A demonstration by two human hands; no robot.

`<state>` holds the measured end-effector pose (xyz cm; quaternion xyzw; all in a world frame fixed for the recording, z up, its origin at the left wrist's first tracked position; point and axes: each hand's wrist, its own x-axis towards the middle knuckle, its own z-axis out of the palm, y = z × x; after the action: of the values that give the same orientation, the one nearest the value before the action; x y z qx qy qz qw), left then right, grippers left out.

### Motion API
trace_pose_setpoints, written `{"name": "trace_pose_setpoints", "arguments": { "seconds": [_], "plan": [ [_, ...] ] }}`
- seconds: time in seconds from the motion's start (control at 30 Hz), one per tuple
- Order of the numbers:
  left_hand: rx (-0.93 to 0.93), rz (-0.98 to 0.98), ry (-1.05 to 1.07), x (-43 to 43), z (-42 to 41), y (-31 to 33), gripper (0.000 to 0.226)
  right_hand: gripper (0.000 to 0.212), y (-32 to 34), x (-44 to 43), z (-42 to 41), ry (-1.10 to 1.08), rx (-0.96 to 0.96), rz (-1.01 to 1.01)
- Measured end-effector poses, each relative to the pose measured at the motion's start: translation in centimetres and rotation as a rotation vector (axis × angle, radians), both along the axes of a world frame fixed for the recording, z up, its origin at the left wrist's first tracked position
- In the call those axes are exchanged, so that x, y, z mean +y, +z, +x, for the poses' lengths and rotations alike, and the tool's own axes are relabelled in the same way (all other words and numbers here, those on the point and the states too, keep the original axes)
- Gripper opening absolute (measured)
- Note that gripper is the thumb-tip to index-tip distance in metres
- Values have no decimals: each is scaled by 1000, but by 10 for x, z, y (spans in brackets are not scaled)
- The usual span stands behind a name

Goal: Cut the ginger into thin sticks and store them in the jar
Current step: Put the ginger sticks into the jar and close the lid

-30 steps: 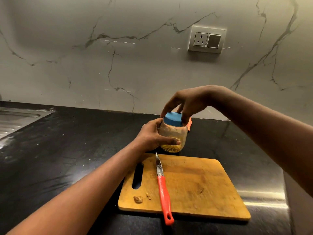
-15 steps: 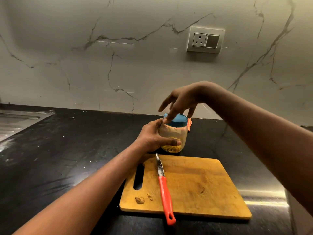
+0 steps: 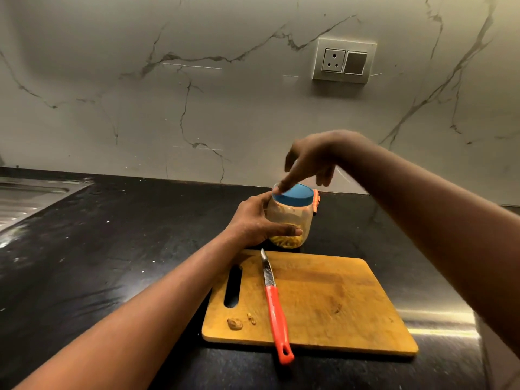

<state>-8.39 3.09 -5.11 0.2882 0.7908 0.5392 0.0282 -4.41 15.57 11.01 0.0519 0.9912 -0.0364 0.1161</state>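
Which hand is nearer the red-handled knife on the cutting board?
Left. The left hand grips the jar just beyond the tip of the knife; the right hand is higher, a fingertip touching the blue lid.

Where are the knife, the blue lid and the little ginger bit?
knife (image 3: 275, 305): head view, on its red handle.
blue lid (image 3: 298, 195): head view, on its flat top.
ginger bit (image 3: 235, 323): head view, on the middle of the lump.
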Motion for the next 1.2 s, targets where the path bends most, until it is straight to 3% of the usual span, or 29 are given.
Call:
{"name": "trace_pose_setpoints", "arguments": {
  "seconds": [0.1, 0.57, 0.9, 1.2],
  "plan": [
    [15, 2, 2, 0, -1, -1, 84, 65, 5, 6, 1, 77, -164, -162],
    [99, 1, 38, 1, 0, -2, 72, 51, -15, 11, -3, 132, 9, -218],
    [118, -37, 56, 9, 5, -1, 74, 55, -27, 30, 7, 191, 137, -158],
    [112, -251, -25, 89, -8, 25, 82, 63, -24, 100, 10, 41, 141, -85]
  ]
}}
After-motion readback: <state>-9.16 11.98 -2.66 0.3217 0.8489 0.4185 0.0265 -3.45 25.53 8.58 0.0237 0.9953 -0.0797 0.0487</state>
